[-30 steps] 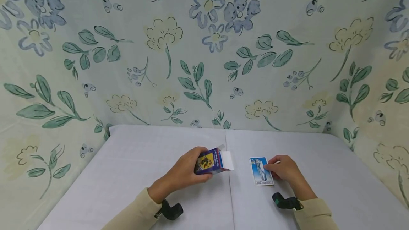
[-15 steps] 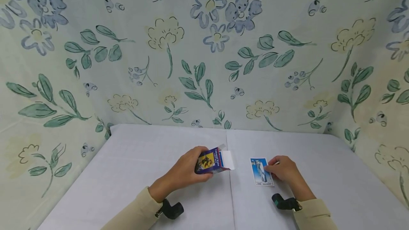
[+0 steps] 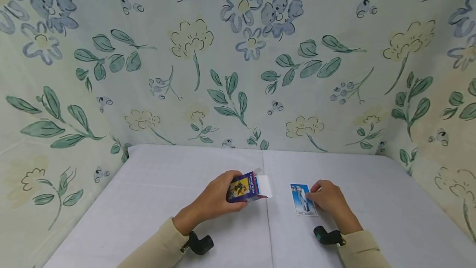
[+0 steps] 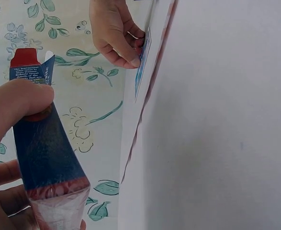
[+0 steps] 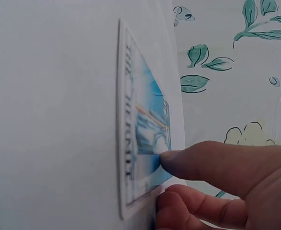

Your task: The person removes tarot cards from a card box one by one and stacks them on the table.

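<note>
Floral cloth (image 3: 223,135) with green leaves and blue and pale yellow blooms hangs behind the desk (image 3: 167,173) and along its left and right sides; the desk has a white covering with a thin crease (image 3: 270,233) running from near to far. Left hand (image 3: 213,197): curled round a small box (image 3: 241,188), thumb along one side, fingers beyond. Box is dark blue with a yellow picture panel; its open end faces right, with a white flap (image 3: 265,186) sticking out. Left wrist view shows the box raised clear of the desk, with clear film around one end. Right hand (image 3: 329,197): pinching the right edge of a card (image 3: 302,201), thumb on the printed face, other fingers bent at the edge. Card is face up, right of the crease and the box, with a blue ground, white border and the lettering THE HERMIT in the right wrist view. Whether it rests fully on the desk, cannot tell. Both arms wear beige sleeves (image 3: 158,243); a black device (image 3: 201,245) sits at each wrist.
</note>
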`<action>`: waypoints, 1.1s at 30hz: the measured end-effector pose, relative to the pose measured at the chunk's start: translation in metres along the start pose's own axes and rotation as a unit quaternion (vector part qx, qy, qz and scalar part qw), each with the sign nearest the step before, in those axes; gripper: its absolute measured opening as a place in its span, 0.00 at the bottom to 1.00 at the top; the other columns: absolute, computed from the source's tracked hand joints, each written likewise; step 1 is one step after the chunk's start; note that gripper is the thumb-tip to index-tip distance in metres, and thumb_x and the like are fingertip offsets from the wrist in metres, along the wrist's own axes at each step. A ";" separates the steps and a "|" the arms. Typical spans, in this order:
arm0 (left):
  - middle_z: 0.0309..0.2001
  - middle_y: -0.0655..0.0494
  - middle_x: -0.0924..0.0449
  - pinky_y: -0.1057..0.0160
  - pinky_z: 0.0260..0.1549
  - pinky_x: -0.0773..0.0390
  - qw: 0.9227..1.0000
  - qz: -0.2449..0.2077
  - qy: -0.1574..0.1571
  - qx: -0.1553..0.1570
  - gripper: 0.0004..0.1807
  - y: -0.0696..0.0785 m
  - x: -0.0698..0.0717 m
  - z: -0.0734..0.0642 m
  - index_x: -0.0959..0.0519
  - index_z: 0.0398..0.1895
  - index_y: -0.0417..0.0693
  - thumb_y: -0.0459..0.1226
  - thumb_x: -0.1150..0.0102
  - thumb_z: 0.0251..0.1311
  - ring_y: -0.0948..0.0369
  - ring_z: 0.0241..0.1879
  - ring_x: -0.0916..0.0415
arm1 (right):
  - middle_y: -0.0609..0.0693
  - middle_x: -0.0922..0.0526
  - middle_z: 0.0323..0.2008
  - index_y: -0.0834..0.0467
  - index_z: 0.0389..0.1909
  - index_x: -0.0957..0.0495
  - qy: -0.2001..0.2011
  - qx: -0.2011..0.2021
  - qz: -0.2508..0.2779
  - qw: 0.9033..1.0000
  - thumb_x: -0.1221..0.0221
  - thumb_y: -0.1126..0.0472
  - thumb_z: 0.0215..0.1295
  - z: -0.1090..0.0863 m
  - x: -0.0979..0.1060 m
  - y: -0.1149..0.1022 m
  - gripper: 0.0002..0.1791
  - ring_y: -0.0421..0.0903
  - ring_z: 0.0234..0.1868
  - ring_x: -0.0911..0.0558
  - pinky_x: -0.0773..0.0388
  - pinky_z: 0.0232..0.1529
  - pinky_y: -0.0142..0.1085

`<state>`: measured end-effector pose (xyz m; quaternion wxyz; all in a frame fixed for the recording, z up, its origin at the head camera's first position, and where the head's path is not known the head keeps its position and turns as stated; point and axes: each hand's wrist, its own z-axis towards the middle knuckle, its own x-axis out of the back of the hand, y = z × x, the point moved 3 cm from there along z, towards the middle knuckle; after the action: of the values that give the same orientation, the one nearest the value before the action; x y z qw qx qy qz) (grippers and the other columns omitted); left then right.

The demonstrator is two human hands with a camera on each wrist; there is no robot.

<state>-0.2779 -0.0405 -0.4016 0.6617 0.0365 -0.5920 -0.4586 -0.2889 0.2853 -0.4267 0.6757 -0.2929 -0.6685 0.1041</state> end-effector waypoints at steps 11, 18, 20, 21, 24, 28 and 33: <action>0.56 0.56 0.27 0.64 0.48 0.23 1.000 0.007 -0.001 0.005 0.42 -0.003 0.001 0.001 0.37 0.66 0.48 0.49 0.29 0.50 0.63 0.48 0.29 | 0.60 0.23 0.32 0.65 0.35 0.24 0.003 0.011 0.000 1.000 0.35 0.61 0.57 0.000 -0.001 -0.001 0.12 0.54 0.34 0.26 0.26 0.29 0.39; 0.56 0.56 0.27 0.64 0.48 0.23 1.000 0.002 0.003 0.007 0.42 -0.003 0.003 0.001 0.37 0.66 0.48 0.50 0.29 0.50 0.63 0.48 0.29 | 0.60 0.23 0.32 0.66 0.36 0.24 0.006 0.013 0.004 1.000 0.35 0.60 0.57 0.000 0.001 -0.003 0.13 0.54 0.34 0.25 0.25 0.30 0.40; 0.56 0.55 0.27 0.64 0.47 0.23 1.000 0.001 0.003 0.006 0.42 -0.003 0.003 0.002 0.37 0.66 0.48 0.50 0.29 0.50 0.62 0.48 0.29 | 0.60 0.23 0.32 0.66 0.36 0.24 0.005 0.011 0.008 1.000 0.36 0.61 0.57 0.001 0.001 -0.002 0.13 0.54 0.34 0.25 0.25 0.31 0.40; 0.56 0.55 0.27 0.64 0.47 0.23 1.000 -0.001 0.003 0.006 0.41 -0.003 0.003 0.002 0.37 0.66 0.48 0.49 0.29 0.50 0.62 0.48 0.29 | 0.60 0.23 0.32 0.66 0.36 0.24 0.005 0.009 0.010 1.000 0.36 0.61 0.57 0.001 0.001 -0.002 0.13 0.54 0.34 0.25 0.24 0.31 0.40; 0.56 0.55 0.27 0.64 0.47 0.23 1.000 -0.001 0.004 0.007 0.41 -0.004 0.002 0.001 0.37 0.66 0.48 0.49 0.29 0.50 0.62 0.47 0.29 | 0.60 0.23 0.31 0.67 0.35 0.24 0.003 0.006 0.014 1.000 0.37 0.61 0.58 0.001 0.001 -0.001 0.12 0.54 0.34 0.25 0.24 0.31 0.39; 0.55 0.56 0.27 0.66 0.46 0.23 1.000 -0.002 0.001 0.010 0.42 -0.004 0.001 0.000 0.37 0.66 0.49 0.50 0.29 0.50 0.63 0.47 0.29 | 0.59 0.23 0.31 0.66 0.35 0.24 -0.005 0.005 0.015 1.000 0.37 0.61 0.58 0.000 0.001 0.000 0.12 0.54 0.33 0.25 0.24 0.30 0.38; 0.55 0.57 0.27 0.65 0.46 0.23 1.000 0.001 0.001 0.004 0.41 -0.004 -0.001 0.000 0.37 0.66 0.49 0.50 0.29 0.50 0.63 0.47 0.29 | 0.59 0.23 0.32 0.66 0.35 0.23 -0.007 0.011 0.018 1.000 0.37 0.60 0.58 0.000 0.001 0.003 0.12 0.53 0.33 0.25 0.25 0.30 0.38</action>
<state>-0.2798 -0.0416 -0.4048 0.6626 0.0392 -0.5933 -0.4553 -0.2885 0.2882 -0.4270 0.6724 -0.2966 -0.6664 0.1256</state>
